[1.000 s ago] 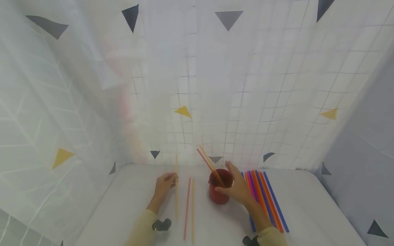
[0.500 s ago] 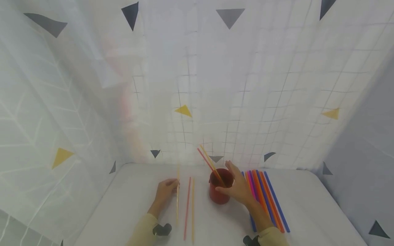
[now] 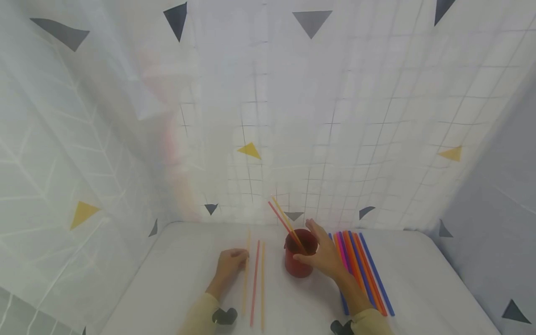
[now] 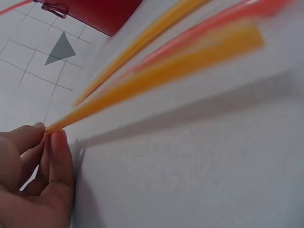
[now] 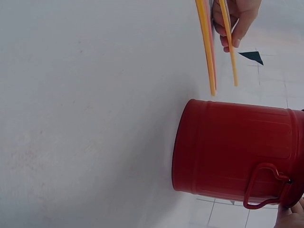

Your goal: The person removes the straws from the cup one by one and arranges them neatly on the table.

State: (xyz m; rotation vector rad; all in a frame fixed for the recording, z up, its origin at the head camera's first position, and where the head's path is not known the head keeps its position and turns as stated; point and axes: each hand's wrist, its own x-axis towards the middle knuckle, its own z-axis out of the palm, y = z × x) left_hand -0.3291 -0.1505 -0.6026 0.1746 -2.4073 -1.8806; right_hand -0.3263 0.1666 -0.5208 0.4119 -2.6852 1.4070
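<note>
My left hand (image 3: pixel 231 266) pinches a thin yellow-orange straw (image 4: pixel 171 76) between thumb and fingertips. In the left wrist view the straw slants up from the table, its shadow beneath. Just right of it, a red straw (image 3: pixel 254 284) and another yellow straw (image 3: pixel 263 288) lie side by side on the white table. My right hand (image 3: pixel 326 256) grips the small red pail (image 5: pixel 232 149) near its rim, thumb in front and fingers behind. The pail stands upright, with a red straw (image 3: pixel 278 216) and a yellow straw (image 3: pixel 279 209) leaning left out of it.
Right of the pail, several thicker blue, orange and pink straws (image 3: pixel 365 274) lie in a row, partly under my right forearm. A white cloth wall (image 3: pixel 293 116) with grid lines and triangles rises behind the table (image 3: pixel 418 279).
My left hand has moved slightly right and nearer to me with the yellow-orange straw, bringing it close to the two straws lying on the table. The right hand and pail have stayed in place.
</note>
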